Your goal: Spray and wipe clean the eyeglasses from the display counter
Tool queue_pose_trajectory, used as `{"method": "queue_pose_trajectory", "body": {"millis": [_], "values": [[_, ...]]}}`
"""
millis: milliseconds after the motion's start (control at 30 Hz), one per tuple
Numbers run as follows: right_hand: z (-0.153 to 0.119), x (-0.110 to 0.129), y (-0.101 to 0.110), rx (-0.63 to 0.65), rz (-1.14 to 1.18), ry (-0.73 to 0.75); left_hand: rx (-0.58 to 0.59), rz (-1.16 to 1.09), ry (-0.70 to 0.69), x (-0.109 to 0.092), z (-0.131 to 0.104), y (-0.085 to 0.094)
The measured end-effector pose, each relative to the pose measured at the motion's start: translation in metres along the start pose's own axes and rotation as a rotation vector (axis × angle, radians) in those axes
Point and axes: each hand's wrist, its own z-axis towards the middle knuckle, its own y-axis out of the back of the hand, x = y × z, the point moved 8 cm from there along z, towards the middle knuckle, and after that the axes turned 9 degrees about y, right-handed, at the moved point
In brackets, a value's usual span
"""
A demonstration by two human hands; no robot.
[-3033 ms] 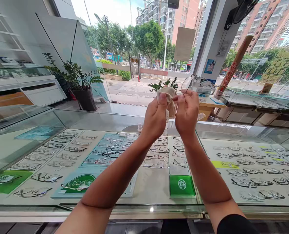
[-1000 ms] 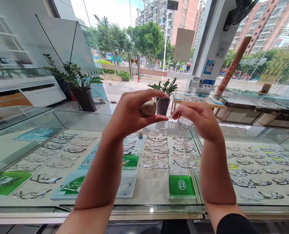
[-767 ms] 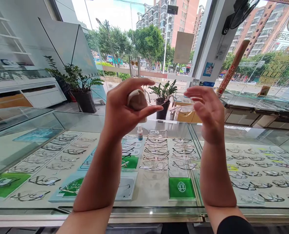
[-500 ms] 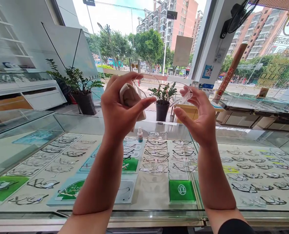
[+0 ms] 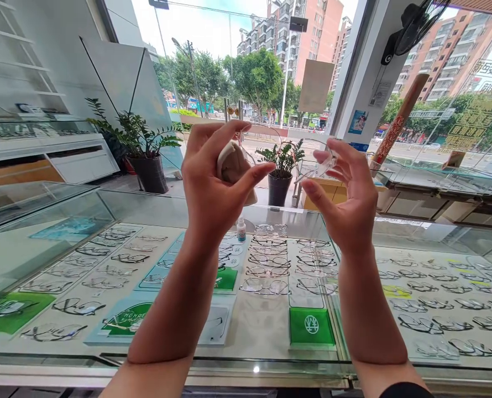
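A pair of thin-rimmed eyeglasses [image 5: 315, 155] with clear lenses is held up at chest height or above, against the bright window. My left hand [image 5: 208, 177] grips its left end with the fingers, the thumb stretched out below. Tucked in that same palm is a crumpled light-coloured cloth [image 5: 231, 161]. On the other side, my right hand [image 5: 351, 193] has its fingertips at the right end of the frame, with the thumb lower and apart from the fingers. Fingers partly hide both ends of the eyeglasses.
Below my forearms is a glass display case [image 5: 266, 326] with rows of eyeglasses inside. A small white bottle [image 5: 241, 229] stands near its far edge. Potted plants [image 5: 279, 188] stand beyond it, by the window. More glass counters [image 5: 445, 185] are at the right.
The whole view has shifted slightly, so the scene and both hands appear a little further right. The eyeglasses and cloth stay in hand.
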Motion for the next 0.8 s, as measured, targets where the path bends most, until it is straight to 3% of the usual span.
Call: {"method": "queue_pose_trajectory", "body": {"millis": [133, 500, 800], "values": [[0.0, 0.001, 0.002, -0.018, -0.006, 0.015, 0.02, 0.012, -0.024, -0.001, -0.002, -0.003], [0.003, 0.007, 0.025, -0.027, 0.012, 0.025, 0.107, -0.004, 0.081, -0.007, 0.004, 0.006], [0.004, 0.007, 0.029, -0.013, -0.07, 0.03, 0.077, 0.03, 0.099, -0.012, 0.001, 0.008]]}}
